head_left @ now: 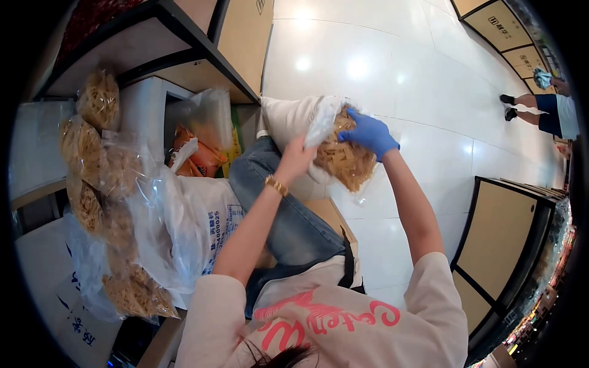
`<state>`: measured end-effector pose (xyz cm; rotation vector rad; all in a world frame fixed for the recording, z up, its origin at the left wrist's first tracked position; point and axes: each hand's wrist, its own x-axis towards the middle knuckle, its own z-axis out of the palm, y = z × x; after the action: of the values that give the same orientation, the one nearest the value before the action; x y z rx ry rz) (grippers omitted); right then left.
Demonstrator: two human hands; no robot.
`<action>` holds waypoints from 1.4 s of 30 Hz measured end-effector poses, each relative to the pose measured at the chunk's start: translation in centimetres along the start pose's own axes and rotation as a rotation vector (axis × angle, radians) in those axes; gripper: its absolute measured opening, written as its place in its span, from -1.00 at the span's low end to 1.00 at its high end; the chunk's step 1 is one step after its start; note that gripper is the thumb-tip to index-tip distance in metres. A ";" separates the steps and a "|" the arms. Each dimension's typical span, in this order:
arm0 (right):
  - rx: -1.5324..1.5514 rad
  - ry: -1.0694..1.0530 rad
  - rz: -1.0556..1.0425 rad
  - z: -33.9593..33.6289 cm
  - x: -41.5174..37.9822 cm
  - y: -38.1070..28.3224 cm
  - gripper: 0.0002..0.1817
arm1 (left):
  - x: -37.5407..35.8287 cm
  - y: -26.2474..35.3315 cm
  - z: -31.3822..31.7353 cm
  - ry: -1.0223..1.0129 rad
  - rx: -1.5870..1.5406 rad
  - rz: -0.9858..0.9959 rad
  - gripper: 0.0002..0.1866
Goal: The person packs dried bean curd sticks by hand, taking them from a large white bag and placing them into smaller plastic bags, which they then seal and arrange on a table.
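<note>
My left hand (297, 161), bare, with a gold band at the wrist, is closed on the edge of a clear plastic bag (320, 130). Flat, tan dried pieces (347, 161) fill the clear bag below its rim. In a blue glove, my right hand (372, 135) lies over the upper right of these pieces, its fingers curled against them at the bag's mouth. Behind the bag, a white woven sack (288, 119) rests on the floor. Whether the right fingers grip any pieces is hard to see.
Several filled clear bags (123, 178) lie at the left beside a printed white sack (211, 214). A grey box (144, 110) holds orange packages (199, 153). Wooden cabinets stand at the upper left and right (500, 227). Another person (546, 110) stands at the far right on the tiled floor (380, 67).
</note>
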<state>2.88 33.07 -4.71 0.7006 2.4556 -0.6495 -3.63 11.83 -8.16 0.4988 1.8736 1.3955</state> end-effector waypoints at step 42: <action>0.133 0.322 -0.101 14.4 5.1 -22.0 -0.18 | -10.7 0.0 -6.9 0.600 -0.352 -0.082 -0.65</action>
<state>-9.05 10.15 -12.00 0.7889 2.7773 -0.7977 -1.79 0.10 -3.72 -0.1969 1.9914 1.9112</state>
